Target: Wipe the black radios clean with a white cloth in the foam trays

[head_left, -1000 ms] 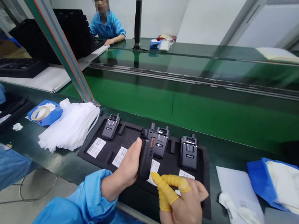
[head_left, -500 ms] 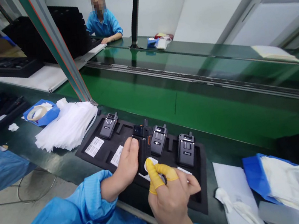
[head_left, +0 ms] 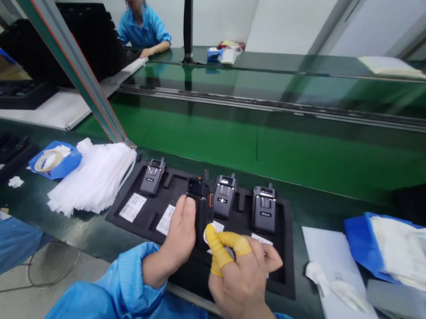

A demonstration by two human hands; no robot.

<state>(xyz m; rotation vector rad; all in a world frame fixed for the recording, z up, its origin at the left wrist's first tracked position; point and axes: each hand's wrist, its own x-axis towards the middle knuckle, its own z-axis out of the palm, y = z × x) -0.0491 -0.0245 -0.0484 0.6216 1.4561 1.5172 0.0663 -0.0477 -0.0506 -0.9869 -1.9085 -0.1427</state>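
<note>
My left hand (head_left: 181, 229) is closed around a black two-way radio (head_left: 199, 197) with an orange side button, tilted up over a black foam tray (head_left: 289, 272). Yellow finger cots cover several fingers of my right hand (head_left: 235, 270). Its fingertips are pinched together on a small white piece (head_left: 206, 235) against the radio's lower part; whether it is cloth or paper I cannot tell. Three more radios lie in the tray: one at the left (head_left: 153, 178), one just right of the held one (head_left: 224, 196), and one at the right (head_left: 264, 210). Printed white labels (head_left: 133, 207) lie in the tray's recesses.
Left of the tray lies a stack of white sheets (head_left: 91, 174) and a blue box (head_left: 55, 159) with tape. On the right are white paper (head_left: 330, 249), crumpled wipes (head_left: 348, 295) and a blue box of white cloths (head_left: 404, 253). Co-workers sit across the green belt (head_left: 207, 127) and at left.
My hands keep nearly the same hold on the radio and white piece. The view has shifted slightly. At the left, a co-worker's hand now reaches further over the far tray.
</note>
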